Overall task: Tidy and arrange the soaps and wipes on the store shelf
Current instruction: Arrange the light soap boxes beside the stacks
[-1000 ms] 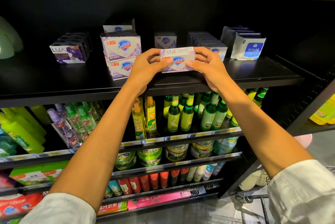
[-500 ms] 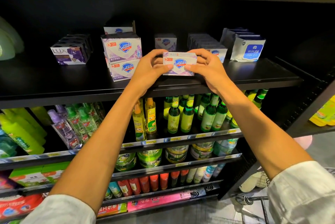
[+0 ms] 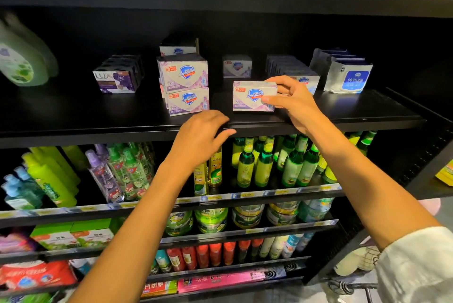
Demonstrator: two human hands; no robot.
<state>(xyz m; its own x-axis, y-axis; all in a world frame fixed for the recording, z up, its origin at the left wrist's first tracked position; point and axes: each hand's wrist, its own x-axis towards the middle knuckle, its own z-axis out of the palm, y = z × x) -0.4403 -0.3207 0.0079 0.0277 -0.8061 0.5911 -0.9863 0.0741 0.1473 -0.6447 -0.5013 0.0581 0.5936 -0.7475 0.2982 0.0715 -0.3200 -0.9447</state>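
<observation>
The right hand pinches the soap box at its right end, standing near the shelf front, right of the stack. The left hand hangs loose, empty. The box looks light, stiff and slick; end grips suit it.

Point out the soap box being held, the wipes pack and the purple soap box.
held soap box (image 3: 247, 99): head view, front face
wipes pack (image 3: 349, 78): head view, front label
purple soap box (image 3: 115, 81): head view, front face
</observation>
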